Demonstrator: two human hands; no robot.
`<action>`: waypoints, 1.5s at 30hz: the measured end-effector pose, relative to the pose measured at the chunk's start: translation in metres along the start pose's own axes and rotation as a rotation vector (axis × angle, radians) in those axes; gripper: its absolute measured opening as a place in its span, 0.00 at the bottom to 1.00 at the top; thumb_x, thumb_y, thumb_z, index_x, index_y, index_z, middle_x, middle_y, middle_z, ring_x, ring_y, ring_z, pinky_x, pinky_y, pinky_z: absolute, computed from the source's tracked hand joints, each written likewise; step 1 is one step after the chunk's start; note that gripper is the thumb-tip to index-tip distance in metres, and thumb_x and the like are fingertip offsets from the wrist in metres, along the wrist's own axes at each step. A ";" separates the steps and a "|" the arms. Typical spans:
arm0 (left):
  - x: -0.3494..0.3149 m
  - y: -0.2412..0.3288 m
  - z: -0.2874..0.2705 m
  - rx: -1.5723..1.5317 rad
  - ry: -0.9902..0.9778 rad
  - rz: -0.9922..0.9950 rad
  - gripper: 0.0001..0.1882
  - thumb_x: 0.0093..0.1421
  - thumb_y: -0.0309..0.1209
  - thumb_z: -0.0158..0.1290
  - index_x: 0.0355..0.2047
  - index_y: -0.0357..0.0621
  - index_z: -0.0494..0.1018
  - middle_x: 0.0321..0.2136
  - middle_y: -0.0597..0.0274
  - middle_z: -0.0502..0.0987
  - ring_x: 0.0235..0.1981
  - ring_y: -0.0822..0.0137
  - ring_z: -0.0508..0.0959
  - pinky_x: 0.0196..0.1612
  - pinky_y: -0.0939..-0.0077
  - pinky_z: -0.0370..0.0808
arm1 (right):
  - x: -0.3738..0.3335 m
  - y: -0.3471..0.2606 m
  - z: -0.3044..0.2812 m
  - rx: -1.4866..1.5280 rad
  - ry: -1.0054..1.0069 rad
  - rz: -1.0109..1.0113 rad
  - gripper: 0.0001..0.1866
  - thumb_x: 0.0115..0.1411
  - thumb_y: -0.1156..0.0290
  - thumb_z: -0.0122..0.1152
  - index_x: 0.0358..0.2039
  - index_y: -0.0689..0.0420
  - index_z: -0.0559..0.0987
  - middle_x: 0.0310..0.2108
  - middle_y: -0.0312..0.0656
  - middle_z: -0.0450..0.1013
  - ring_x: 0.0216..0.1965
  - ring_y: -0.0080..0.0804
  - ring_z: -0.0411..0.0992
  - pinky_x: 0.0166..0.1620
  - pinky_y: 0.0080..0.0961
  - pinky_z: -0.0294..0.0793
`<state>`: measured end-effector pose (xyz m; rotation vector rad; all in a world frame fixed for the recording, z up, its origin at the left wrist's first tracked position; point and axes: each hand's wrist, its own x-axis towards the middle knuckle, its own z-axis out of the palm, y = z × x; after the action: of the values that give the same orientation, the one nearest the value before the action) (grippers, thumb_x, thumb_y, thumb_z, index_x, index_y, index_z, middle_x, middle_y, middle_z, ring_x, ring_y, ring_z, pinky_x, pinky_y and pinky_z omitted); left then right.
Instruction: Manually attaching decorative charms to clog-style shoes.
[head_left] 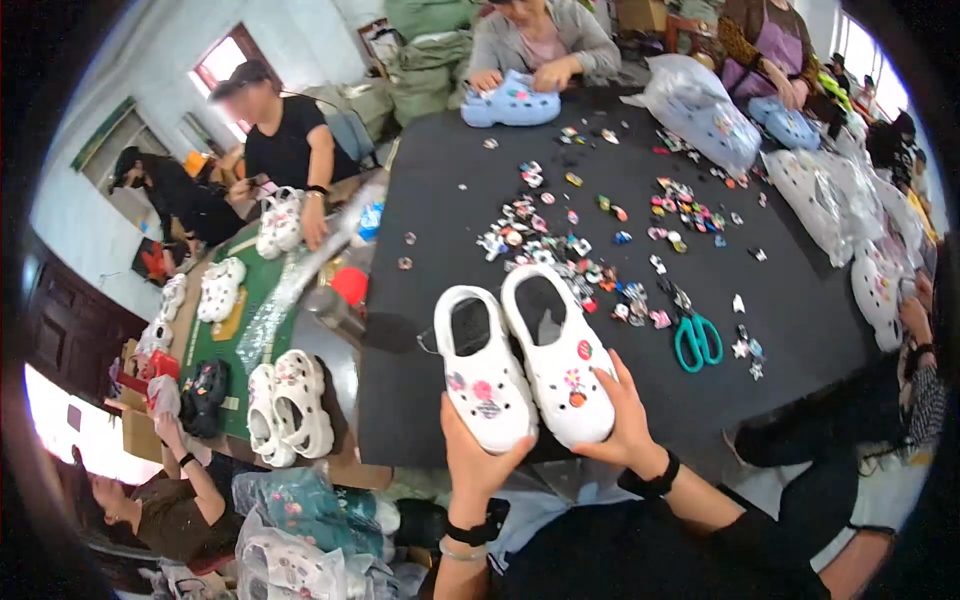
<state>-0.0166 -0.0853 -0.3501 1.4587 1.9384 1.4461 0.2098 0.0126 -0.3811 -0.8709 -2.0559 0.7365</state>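
Note:
Side by side in front of me are two white clogs, toes toward me and heels away. My left hand [475, 452] is closed round the toe of the left clog [490, 418], which carries pink and grey charms. My right hand [626, 425] grips the outer toe side of the right clog [572, 408], decorated with a red round charm and an orange-and-pink one. Just beyond the clogs lies a heap of small colourful shoe charms [535, 232]. Teal-handled scissors [698, 343] rest to the right of my right hand.
A black table [430, 220] spreads ahead, with a co-worker handling a blue clog [511, 100] at its far edge. Bagged clogs [700, 112] line its right side. On the left, a green-topped table [262, 318] bears more clogs. Filled plastic bags [300, 560] sit low left.

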 end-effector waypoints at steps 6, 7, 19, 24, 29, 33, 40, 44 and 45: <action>-0.007 -0.009 -0.002 0.086 -0.019 -0.066 0.65 0.37 0.41 0.74 0.66 0.26 0.45 0.61 0.38 0.57 0.63 0.47 0.61 0.65 0.58 0.59 | 0.002 -0.004 -0.002 -0.015 -0.015 0.017 0.57 0.36 0.42 0.78 0.63 0.58 0.64 0.68 0.66 0.47 0.63 0.65 0.57 0.61 0.51 0.60; -0.006 -0.010 -0.003 0.069 -0.026 -0.055 0.65 0.37 0.40 0.73 0.66 0.26 0.45 0.61 0.38 0.57 0.63 0.47 0.61 0.65 0.58 0.59 | 0.002 -0.005 -0.003 -0.017 -0.019 0.020 0.57 0.36 0.42 0.77 0.63 0.58 0.64 0.68 0.66 0.46 0.63 0.65 0.57 0.61 0.51 0.60; -0.004 -0.016 -0.007 0.066 -0.063 -0.054 0.64 0.35 0.37 0.73 0.67 0.29 0.45 0.62 0.39 0.57 0.64 0.48 0.61 0.65 0.58 0.58 | 0.006 -0.004 -0.012 0.201 -0.018 0.159 0.64 0.31 0.45 0.83 0.66 0.57 0.59 0.68 0.61 0.48 0.68 0.60 0.53 0.65 0.48 0.58; -0.003 -0.015 -0.002 -0.210 -0.049 -0.103 0.64 0.35 0.37 0.73 0.66 0.28 0.46 0.61 0.40 0.59 0.63 0.48 0.63 0.64 0.58 0.60 | 0.005 -0.007 -0.007 0.067 -0.016 0.121 0.64 0.32 0.43 0.81 0.66 0.57 0.59 0.68 0.63 0.48 0.67 0.61 0.53 0.65 0.49 0.58; -0.007 -0.016 -0.007 0.114 -0.035 -0.057 0.66 0.35 0.41 0.74 0.67 0.27 0.46 0.63 0.38 0.58 0.64 0.47 0.61 0.66 0.59 0.58 | 0.006 -0.009 -0.007 0.092 -0.032 0.097 0.63 0.34 0.43 0.81 0.66 0.57 0.59 0.68 0.63 0.46 0.67 0.63 0.51 0.65 0.49 0.57; -0.007 -0.020 -0.005 0.041 -0.024 -0.062 0.65 0.35 0.40 0.74 0.66 0.27 0.48 0.63 0.38 0.57 0.65 0.47 0.60 0.66 0.59 0.57 | 0.007 -0.013 -0.018 0.141 -0.128 0.073 0.59 0.39 0.46 0.80 0.67 0.56 0.59 0.68 0.65 0.45 0.69 0.63 0.47 0.67 0.47 0.54; -0.016 -0.021 -0.040 0.202 0.056 -0.010 0.65 0.35 0.45 0.74 0.67 0.30 0.50 0.63 0.42 0.58 0.64 0.51 0.60 0.65 0.59 0.57 | 0.010 -0.027 -0.015 0.219 -0.260 -0.048 0.51 0.45 0.51 0.76 0.67 0.50 0.62 0.68 0.64 0.47 0.69 0.61 0.50 0.67 0.45 0.56; -0.015 -0.033 -0.055 0.006 0.002 -0.147 0.66 0.34 0.43 0.73 0.69 0.33 0.47 0.65 0.44 0.55 0.66 0.53 0.58 0.66 0.59 0.56 | 0.015 -0.031 -0.012 0.183 -0.326 -0.037 0.44 0.52 0.50 0.70 0.67 0.48 0.62 0.65 0.62 0.54 0.64 0.61 0.58 0.63 0.44 0.63; -0.016 -0.036 -0.054 -0.065 0.011 -0.169 0.67 0.34 0.43 0.73 0.69 0.33 0.46 0.66 0.44 0.54 0.66 0.53 0.57 0.66 0.59 0.56 | 0.021 -0.025 -0.019 0.134 -0.371 -0.052 0.42 0.54 0.50 0.68 0.66 0.47 0.63 0.65 0.60 0.56 0.63 0.59 0.61 0.62 0.44 0.65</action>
<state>-0.0684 -0.1267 -0.3614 1.2292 1.9505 1.4299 0.2074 0.0174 -0.3440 -0.6381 -2.3086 1.0573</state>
